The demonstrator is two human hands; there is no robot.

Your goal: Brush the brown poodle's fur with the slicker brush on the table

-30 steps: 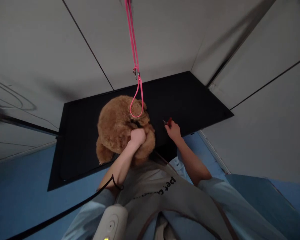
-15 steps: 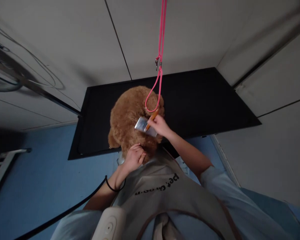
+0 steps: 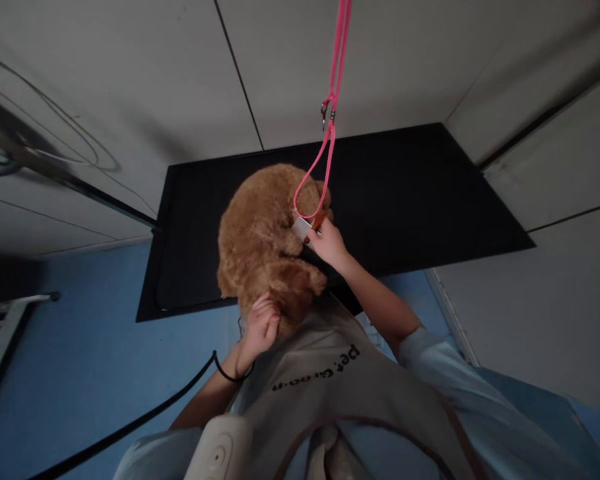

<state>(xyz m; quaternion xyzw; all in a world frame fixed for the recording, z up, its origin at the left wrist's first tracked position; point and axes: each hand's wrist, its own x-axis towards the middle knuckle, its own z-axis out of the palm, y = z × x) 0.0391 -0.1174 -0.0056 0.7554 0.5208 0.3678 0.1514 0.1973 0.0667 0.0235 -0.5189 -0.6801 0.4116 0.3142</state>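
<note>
Two bare hands are working on a curly brown dog on a black rectangular grooming table.

The black rectangular grooming table (image 3: pixel 405 193) is standing against pale panelled walls (image 3: pixel 145 87) over a blue floor (image 3: pixel 80 360), with bare black top lying open to the dog's right and a narrower strip to its left. The curly brown dog (image 3: pixel 265 233) is sitting near the table's front edge, its hindquarters reaching that edge. A pink loop leash (image 3: pixel 325 160) is hanging down around its neck. The right hand (image 3: pixel 330 245) is curling shut around a silver-headed brush with an orange handle (image 3: pixel 307 228), pressing it into the fur by the neck. The left hand (image 3: pixel 263 327) is loosely curling against the fur at the front edge; whether it grips anything, I cannot tell.
</note>
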